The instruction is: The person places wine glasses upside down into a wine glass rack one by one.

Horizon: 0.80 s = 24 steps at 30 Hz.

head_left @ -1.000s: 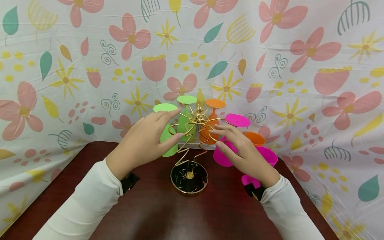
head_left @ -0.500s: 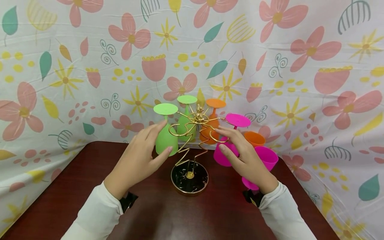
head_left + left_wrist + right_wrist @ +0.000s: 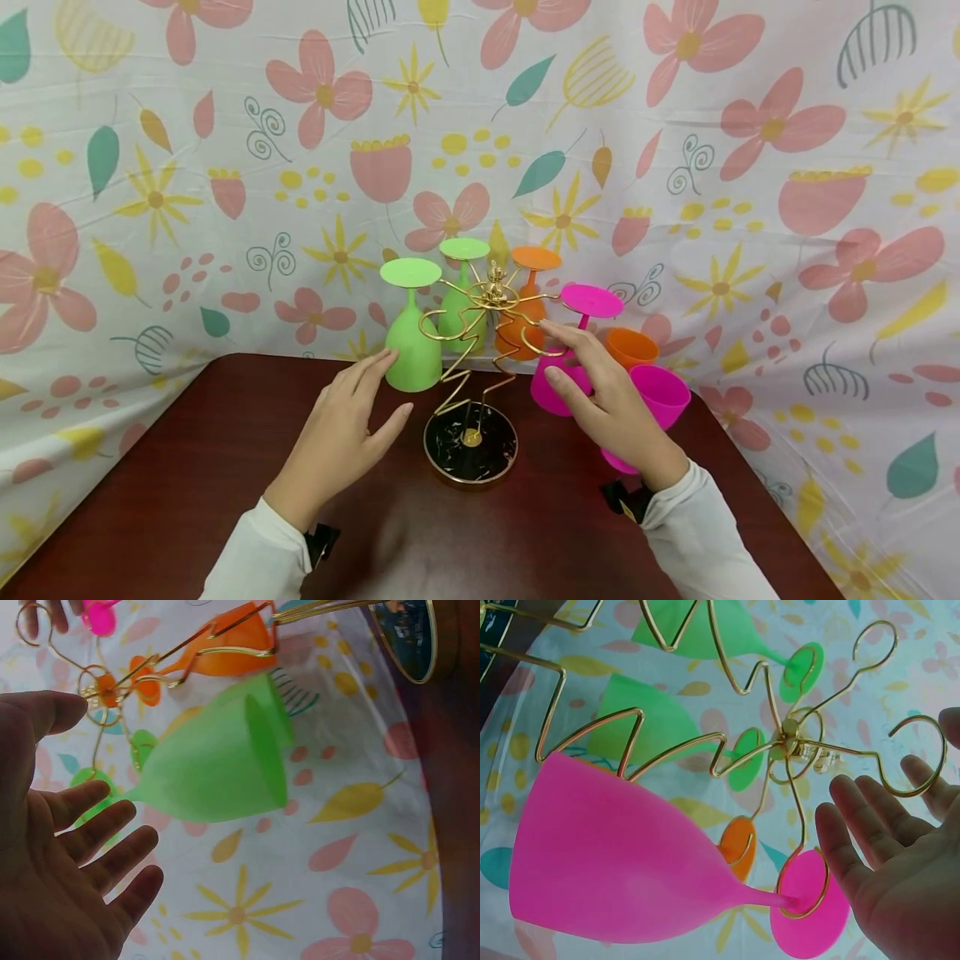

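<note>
A gold wire goblet rack (image 3: 495, 293) stands on a round black marbled base. Two green goblets (image 3: 414, 354) hang upside down at its left, an orange goblet (image 3: 519, 329) at the back, and a magenta goblet (image 3: 630, 855) at the right. The front hooks (image 3: 442, 336) hold nothing. My left hand (image 3: 337, 437) is beside the front green goblet, fingers extended and thumb apart, holding nothing. My right hand (image 3: 618, 408) is at the front right hook, overlapping the hanging magenta goblet in the head view; its fingers are loosely extended and grip nothing.
An upright magenta goblet (image 3: 660, 393) and an orange goblet (image 3: 632, 347) stand at the right, partly behind my right hand. The dark wooden table (image 3: 420, 542) meets a floral cloth (image 3: 480, 108) hanging along its back and sides.
My left hand has drawn back from the rack, down and to the left, uncovering the front green goblet. My right hand has barely moved. The goblets hang as before.
</note>
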Motion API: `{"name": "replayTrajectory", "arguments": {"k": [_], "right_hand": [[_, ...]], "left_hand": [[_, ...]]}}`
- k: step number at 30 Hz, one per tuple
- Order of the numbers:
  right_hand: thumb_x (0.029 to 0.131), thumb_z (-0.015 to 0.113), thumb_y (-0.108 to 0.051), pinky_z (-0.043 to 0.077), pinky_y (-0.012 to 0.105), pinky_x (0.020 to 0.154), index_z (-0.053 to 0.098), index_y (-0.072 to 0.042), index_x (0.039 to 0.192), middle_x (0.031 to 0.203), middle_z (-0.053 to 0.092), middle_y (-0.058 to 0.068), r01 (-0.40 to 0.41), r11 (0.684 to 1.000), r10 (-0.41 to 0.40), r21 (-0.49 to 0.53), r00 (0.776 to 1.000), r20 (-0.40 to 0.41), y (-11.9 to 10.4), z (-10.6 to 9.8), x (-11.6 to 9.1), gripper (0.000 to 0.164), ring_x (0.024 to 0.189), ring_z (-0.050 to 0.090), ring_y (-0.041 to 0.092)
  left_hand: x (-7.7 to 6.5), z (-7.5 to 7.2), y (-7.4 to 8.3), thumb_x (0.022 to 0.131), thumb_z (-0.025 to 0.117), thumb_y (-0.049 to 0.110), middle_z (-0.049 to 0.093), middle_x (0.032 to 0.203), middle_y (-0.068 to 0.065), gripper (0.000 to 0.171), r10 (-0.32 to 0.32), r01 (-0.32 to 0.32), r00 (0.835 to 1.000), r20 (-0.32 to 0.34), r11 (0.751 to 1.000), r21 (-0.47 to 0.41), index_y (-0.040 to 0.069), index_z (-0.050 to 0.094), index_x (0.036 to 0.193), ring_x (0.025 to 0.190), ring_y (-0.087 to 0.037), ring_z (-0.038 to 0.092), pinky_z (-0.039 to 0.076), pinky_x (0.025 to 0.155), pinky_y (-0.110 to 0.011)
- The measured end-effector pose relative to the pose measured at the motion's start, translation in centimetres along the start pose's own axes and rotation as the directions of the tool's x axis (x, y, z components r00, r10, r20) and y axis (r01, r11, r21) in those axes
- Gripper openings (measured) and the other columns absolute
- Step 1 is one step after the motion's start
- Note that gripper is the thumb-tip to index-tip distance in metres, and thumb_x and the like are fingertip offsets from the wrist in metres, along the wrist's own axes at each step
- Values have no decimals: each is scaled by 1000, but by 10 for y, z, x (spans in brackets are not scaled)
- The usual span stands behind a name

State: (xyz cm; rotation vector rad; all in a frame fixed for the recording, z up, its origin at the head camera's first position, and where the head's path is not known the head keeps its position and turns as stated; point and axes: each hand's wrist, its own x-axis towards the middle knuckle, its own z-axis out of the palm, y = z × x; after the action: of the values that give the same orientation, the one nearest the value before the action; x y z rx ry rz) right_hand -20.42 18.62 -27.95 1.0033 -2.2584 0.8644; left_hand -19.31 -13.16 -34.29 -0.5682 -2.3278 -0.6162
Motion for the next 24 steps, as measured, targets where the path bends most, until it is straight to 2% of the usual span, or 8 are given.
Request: {"name": "replayTrajectory", "arguments": {"k": [3, 7, 14, 20, 24], "right_hand": [[91, 58, -11, 45, 26, 94, 33, -23, 145, 134, 48, -5, -9, 1000, 9, -12, 1000, -1, 1, -1, -1, 60, 115, 51, 17], [91, 59, -15, 48, 32, 93, 23, -28, 148, 137, 46, -5, -73, 996, 73, -42, 997, 14, -1, -4, -4, 69, 119, 49, 13], [92, 59, -25, 44, 37, 97, 12, -32, 149, 146, 37, -11, -170, 981, 175, -90, 983, 50, -5, -2, -18, 74, 126, 42, 7], [92, 59, -26, 46, 37, 94, 10, -29, 150, 142, 40, -6, -186, 976, 191, -118, 981, 39, -5, 1, -29, 77, 128, 42, 10], [92, 59, -26, 47, 42, 95, 10, -27, 150, 144, 39, -4, -189, 975, 196, -113, 980, 48, -4, 5, -36, 77, 129, 41, 13]], "left_hand": [[-2, 4, -3, 88, 60, 41, 44, 142, -3, 63, 0, 0, 1000, 0, 1000, 7, 17, 39, 142, 128, -24, 42, 39, 97, -51], [-8, 8, -6, 88, 58, 43, 43, 143, -2, 62, -5, 5, 1000, 10, 1000, 27, 17, 39, 142, 129, -25, 41, 38, 98, -52], [-23, 16, -13, 87, 60, 44, 42, 144, -1, 62, -38, 36, 998, 42, 997, 68, 20, 41, 141, 129, -26, 41, 38, 95, -56], [-29, 21, -19, 86, 62, 43, 43, 143, 0, 61, -45, 41, 998, 42, 995, 88, 21, 43, 139, 128, -26, 42, 39, 94, -55], [-34, 23, -22, 86, 62, 42, 44, 142, -2, 59, -57, 52, 997, 46, 994, 95, 21, 44, 138, 127, -27, 43, 39, 93, -55]]}}
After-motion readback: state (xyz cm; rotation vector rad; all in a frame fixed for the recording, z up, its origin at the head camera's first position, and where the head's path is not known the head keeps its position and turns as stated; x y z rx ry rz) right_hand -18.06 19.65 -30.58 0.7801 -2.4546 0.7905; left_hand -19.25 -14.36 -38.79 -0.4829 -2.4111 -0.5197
